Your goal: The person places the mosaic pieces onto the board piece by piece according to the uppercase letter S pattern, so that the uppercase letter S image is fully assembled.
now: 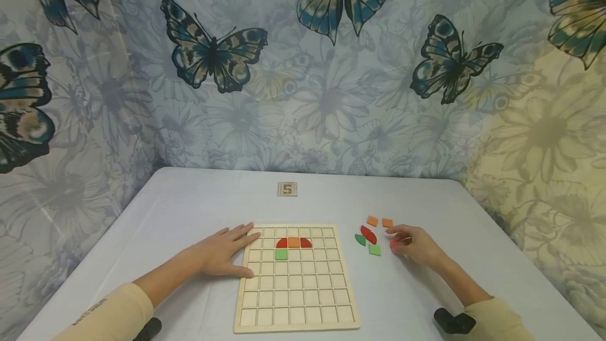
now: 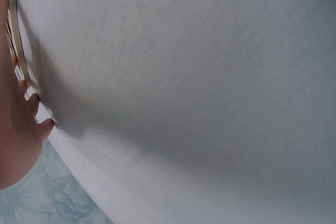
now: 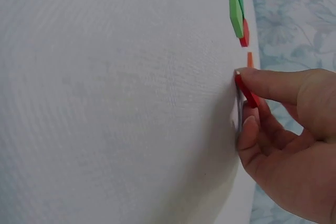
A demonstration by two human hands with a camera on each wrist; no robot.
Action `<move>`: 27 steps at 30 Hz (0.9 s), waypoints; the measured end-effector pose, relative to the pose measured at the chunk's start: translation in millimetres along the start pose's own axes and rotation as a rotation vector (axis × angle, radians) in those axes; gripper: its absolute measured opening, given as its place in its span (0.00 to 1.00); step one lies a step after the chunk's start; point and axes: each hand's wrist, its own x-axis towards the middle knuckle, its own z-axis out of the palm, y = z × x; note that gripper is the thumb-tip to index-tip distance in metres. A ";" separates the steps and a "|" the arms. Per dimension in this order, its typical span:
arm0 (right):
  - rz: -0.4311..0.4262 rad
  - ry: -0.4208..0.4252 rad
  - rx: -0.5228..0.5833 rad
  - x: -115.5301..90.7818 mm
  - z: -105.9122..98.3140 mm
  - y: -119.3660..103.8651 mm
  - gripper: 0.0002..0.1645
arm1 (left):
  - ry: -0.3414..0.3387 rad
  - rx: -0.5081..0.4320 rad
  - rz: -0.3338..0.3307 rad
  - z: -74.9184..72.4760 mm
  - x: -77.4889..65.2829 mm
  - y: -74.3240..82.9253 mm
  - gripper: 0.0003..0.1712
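A pale wooden grid board (image 1: 295, 299) lies mid-table. In its upper rows sit an orange square (image 1: 293, 242) between two red quarter-round tiles (image 1: 305, 243), and a light green square (image 1: 281, 254) below the left one. My left hand (image 1: 224, 251) rests on the board's left edge, fingers spread. To the right of the board, my right hand (image 1: 415, 244) pinches a red tile (image 3: 247, 92) between thumb and fingers, low over the table; its full shape is partly covered. Nearby lie two orange squares (image 1: 372, 221), red rounded tiles (image 1: 372, 238), a dark green rounded tile (image 1: 361, 239) and a light green square (image 1: 375, 250).
Beyond the board, toward the far edge of the white-covered table (image 1: 203, 199), lies a small square card (image 1: 287, 189) with an S- or 5-like figure. Butterfly-patterned cloth (image 1: 326, 104) hangs behind and at both sides.
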 end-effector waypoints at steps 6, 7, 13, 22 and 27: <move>0.015 -0.017 0.033 -0.1 -2.5 0.5 0.21 | 0.000 -0.005 -0.004 0.8 -0.8 0.2 0.55; 0.012 -0.017 0.034 0.0 -2.9 0.4 0.21 | 0.001 -0.004 -0.004 1.0 -0.9 0.1 0.55; 0.001 -0.009 0.034 0.5 -3.5 -1.3 0.21 | 0.012 0.005 0.007 1.4 -1.0 -0.6 0.55; -0.009 0.034 -0.043 3.3 -2.4 -1.4 0.17 | 0.009 0.011 0.006 2.7 0.1 -2.1 0.55; -0.012 0.051 -0.011 5.3 -2.9 -3.9 0.17 | -0.003 0.009 -0.010 3.3 1.1 -2.8 0.55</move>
